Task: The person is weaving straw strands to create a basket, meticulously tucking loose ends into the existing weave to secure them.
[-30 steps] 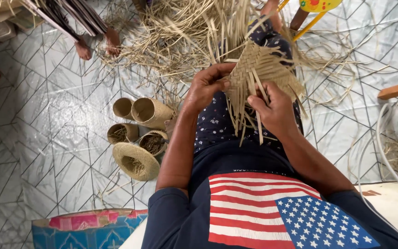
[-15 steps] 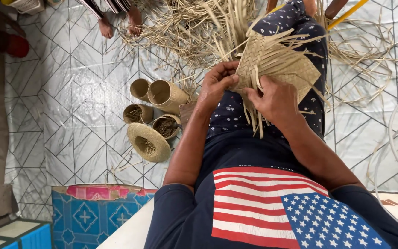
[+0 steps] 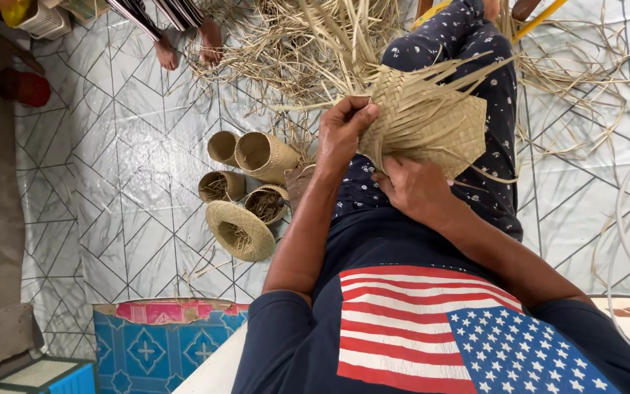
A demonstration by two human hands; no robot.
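A half-woven basket piece of pale straw strips (image 3: 432, 120) rests on my lap, with loose strip ends sticking out up and to the right. My left hand (image 3: 344, 128) grips its left edge, fingers curled over the weave. My right hand (image 3: 413, 191) holds the lower edge from underneath, thumb pressed against the straw. Both hands touch the same piece.
Several small finished woven baskets (image 3: 246, 186) lie on the tiled floor to my left. A heap of loose straw (image 3: 293, 44) covers the floor ahead. Another person's bare feet (image 3: 187, 44) stand at the top left. A blue patterned box (image 3: 162, 339) sits near my left side.
The view has shifted and the woven piece now lies flatter on my lap. My left hand has slid onto its left edge, and my right hand has dropped to the lower edge.
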